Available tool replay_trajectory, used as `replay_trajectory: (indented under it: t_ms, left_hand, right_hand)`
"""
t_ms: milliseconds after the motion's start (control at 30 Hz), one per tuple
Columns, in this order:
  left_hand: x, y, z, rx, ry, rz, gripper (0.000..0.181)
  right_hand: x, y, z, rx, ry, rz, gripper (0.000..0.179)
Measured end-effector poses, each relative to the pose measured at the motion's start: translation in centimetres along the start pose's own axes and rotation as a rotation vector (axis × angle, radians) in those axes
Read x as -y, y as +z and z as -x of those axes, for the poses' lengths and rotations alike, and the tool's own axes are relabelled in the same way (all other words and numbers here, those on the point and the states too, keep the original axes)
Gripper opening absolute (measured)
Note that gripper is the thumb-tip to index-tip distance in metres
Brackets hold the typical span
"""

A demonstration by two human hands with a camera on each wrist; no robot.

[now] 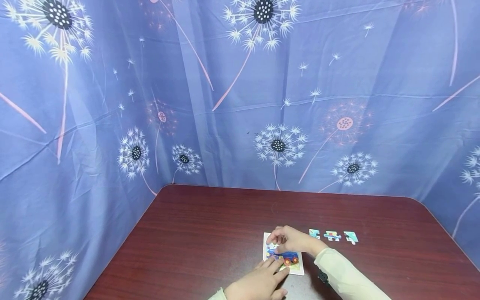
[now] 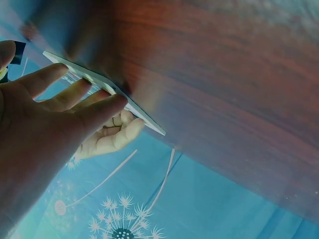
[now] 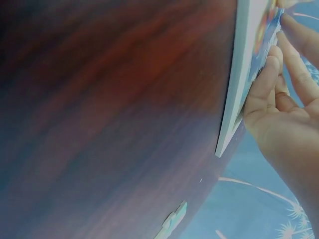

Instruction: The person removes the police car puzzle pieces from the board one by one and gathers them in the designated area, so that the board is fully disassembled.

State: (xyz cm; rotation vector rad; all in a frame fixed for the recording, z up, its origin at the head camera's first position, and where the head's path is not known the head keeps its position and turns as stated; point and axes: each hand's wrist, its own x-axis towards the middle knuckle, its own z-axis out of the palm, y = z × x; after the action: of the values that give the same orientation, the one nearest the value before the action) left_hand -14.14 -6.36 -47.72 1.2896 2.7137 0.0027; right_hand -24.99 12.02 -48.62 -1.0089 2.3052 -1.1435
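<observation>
A small jigsaw puzzle board (image 1: 296,269) with a white border and a picture of a blue vehicle on orange wheels lies on the table. My left hand (image 1: 258,280) rests on its near left part, fingers spread and nearly straight. In the left wrist view those fingers (image 2: 94,107) reach to the board's edge. Over the upper left of the picture is my right hand (image 1: 290,240), its fingers bent and thumb opposed, pinching a small puzzle piece mostly hidden by the fingers. The right wrist view shows the thumb and fingers (image 3: 264,82) close against the board's face.
Three loose puzzle pieces lie in a row right of the board: one light blue (image 1: 314,233), one with a blue and red pattern (image 1: 332,236), one teal (image 1: 351,237). The dark red wooden table (image 1: 195,233) meets a blue dandelion-print curtain (image 1: 225,146) behind and at the sides.
</observation>
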Motion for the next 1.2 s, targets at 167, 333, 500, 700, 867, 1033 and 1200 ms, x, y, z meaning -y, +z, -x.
replay_trajectory:
  t_ms: [167,333,500,700,867,1033,1200]
  left_hand:
    - [0.11,0.04,0.01,0.002,0.006,-0.015,0.055]
    - [0.15,0.15,0.04,-0.006,0.007,-0.022,0.054]
    - [0.24,0.31,-0.05,-0.034,0.022,-0.041,0.053]
    - [0.24,0.28,-0.07,-0.024,0.021,-0.028,0.053]
    - [0.27,0.25,-0.07,-0.008,0.013,-0.013,0.054]
    - [0.21,0.09,-0.04,0.008,0.015,0.001,0.055]
    - [0.19,-0.07,-0.05,-0.004,0.016,0.001,0.054]
  right_hand:
    - [0.24,0.02,-0.12,-0.008,0.009,0.009,0.022]
    - [0.32,0.08,-0.21,0.002,0.011,-0.002,0.022]
    - [0.34,0.06,-0.34,0.000,0.000,-0.020,0.021]
    - [0.07,0.17,-0.37,-0.026,0.040,-0.050,0.020]
    - [0.09,0.09,-0.32,-0.035,0.049,-0.116,0.019]
    - [-0.05,0.04,-0.16,-0.048,0.036,-0.150,0.016]
    - [-0.31,-0.46,0.02,-0.085,-0.037,-0.174,0.013]
